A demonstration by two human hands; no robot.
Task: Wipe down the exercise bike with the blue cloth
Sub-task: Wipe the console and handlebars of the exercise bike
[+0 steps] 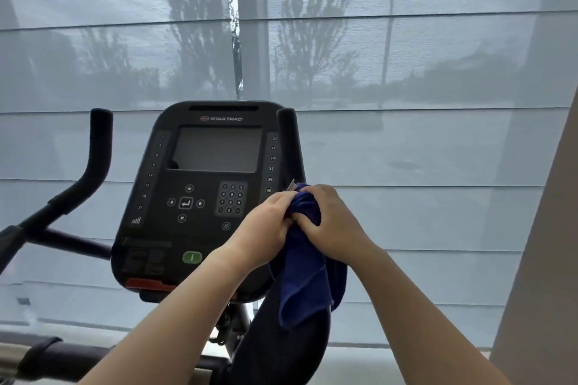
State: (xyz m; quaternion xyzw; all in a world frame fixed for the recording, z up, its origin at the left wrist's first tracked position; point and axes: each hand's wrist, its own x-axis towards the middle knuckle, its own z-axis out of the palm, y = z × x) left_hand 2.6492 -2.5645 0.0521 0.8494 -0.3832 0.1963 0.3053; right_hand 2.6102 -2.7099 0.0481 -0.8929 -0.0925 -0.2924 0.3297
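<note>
Beside the bike console (200,197), left hand (266,225) and right hand (336,225) grip the bunched deep blue cloth (305,278), tail hanging.

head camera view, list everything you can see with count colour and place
console: one, black, centre, screen dark
green button: one, green, low on the console
left handlebar: one, black, left of the console
right handlebar: one, black, at the console's right edge
blue cloth: one, blue, bunched at the right handlebar, tail hanging down
window blinds: two panels, grey, across the background
left hand: one, bare, grips the cloth's left side
right hand: one, bare, grips its right side
</note>
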